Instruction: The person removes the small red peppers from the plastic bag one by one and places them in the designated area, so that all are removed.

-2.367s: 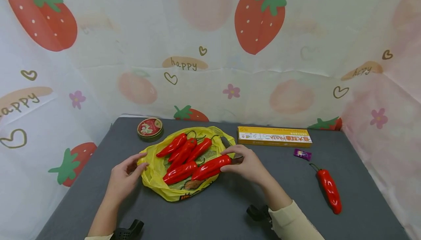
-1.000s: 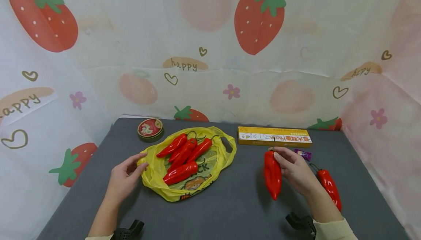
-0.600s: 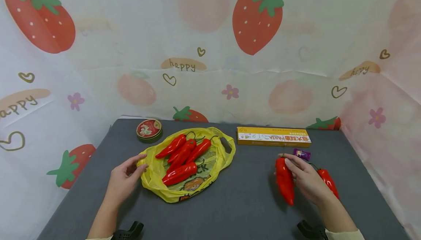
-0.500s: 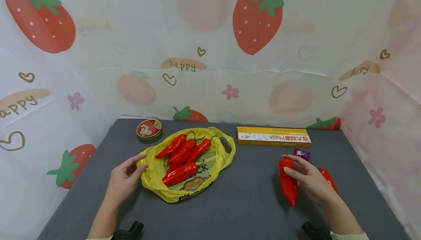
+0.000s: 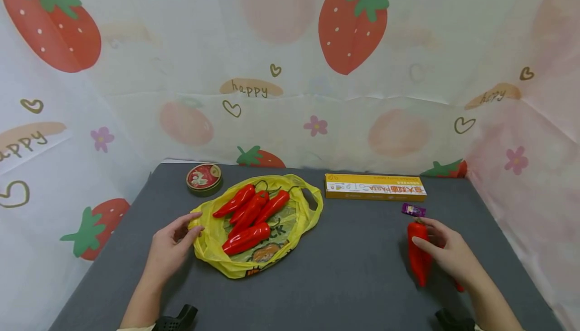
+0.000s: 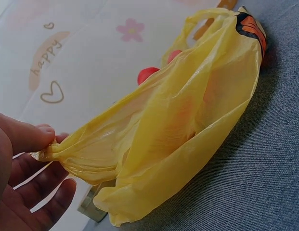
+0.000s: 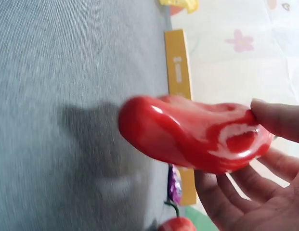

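My right hand (image 5: pixel 448 253) pinches a red chili pepper (image 5: pixel 418 258) near its stem end, at the right of the table in the head view. In the right wrist view this pepper (image 7: pixel 202 134) hangs above the grey cloth, its shadow below. A second red pepper (image 5: pixel 459 286) lies mostly hidden behind that hand; its stem end (image 7: pixel 178 225) shows in the right wrist view. My left hand (image 5: pixel 169 245) pinches the left edge of a yellow plastic bag (image 5: pixel 301 230), also seen as the gathered bag (image 6: pixel 188 139) between thumb and fingers. Several red peppers (image 5: pixel 246 239) lie in the open bag.
A round red-lidded tin (image 5: pixel 204 179) stands behind the bag at the left. Along the back right lies a yellow pasta box (image 5: pixel 375 187), with a small purple packet (image 5: pixel 414 209) in front of it. A printed strawberry backdrop (image 5: pixel 290 119) rises behind the table.
My right hand has taken a red pepper out of the bag and carried it right, to beside the loose pepper. My left hand has stayed on the bag's edge.
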A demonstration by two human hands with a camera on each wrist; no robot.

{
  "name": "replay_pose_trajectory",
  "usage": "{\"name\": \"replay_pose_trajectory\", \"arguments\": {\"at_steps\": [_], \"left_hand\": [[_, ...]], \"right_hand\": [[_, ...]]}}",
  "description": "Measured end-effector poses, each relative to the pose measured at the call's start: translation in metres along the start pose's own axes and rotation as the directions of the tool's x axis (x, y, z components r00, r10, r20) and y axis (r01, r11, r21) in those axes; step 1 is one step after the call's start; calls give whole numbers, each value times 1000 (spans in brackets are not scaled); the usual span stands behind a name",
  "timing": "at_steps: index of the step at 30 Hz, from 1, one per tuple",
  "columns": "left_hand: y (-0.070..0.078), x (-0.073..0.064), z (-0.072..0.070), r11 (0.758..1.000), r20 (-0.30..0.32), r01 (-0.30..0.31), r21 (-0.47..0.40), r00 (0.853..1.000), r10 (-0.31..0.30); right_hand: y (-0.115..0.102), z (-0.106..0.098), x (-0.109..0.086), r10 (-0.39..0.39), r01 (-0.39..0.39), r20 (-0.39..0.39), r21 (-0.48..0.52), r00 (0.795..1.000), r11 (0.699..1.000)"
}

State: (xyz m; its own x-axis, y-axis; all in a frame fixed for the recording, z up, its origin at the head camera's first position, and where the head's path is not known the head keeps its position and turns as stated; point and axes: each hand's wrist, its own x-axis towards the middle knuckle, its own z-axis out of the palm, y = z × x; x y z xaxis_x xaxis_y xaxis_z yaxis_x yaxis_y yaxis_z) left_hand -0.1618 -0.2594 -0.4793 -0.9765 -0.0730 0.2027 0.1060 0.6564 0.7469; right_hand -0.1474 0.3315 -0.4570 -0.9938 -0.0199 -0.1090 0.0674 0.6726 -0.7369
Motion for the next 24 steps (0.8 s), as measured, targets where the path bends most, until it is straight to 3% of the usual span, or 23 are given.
{"name": "replay_pose_trajectory", "arguments": {"at_steps": [12,17,24], "left_hand": [[1,0,1,1000,5,15,12,1000,-15],[-1,0,2,1000,-8,-9,1,1000,9],[0,0,2,999,-13,-28,-22,1000,28]], "right_hand": [[12,-12,-9,-49,33,-70,-214,996,976],[16,-11,-9,-64,37,-85,-283,994,958],[22,-6,-8,-170,111,-121,-390,978,914]]}}
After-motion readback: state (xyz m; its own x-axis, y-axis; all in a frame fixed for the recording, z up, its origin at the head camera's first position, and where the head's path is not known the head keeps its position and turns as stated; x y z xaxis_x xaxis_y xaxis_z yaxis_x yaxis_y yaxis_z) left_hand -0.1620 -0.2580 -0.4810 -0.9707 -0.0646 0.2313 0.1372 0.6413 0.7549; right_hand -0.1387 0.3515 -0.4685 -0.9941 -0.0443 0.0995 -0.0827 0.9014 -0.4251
